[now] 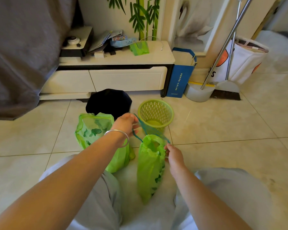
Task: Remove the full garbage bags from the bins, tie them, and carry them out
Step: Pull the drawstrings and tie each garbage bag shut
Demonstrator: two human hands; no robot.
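Two green garbage bags stand on the tiled floor between my knees. The right bag (150,170) has a teal drawstring (145,128) pulled out from its mouth. My left hand (126,124), with a silver bangle on the wrist, pinches the drawstring above the bag. My right hand (174,157) grips the drawstring at the bag's right rim. The left bag (96,135) stands open and untied behind my left forearm. Behind them are an empty green slotted bin (155,113) and a black bin (109,102).
A white low cabinet (116,75) with clutter on top runs along the wall. A blue paper bag (179,78), a dustpan and broom (223,90) and a white laundry bag (246,62) stand at the right. A grey-covered sofa (22,52) fills the left.
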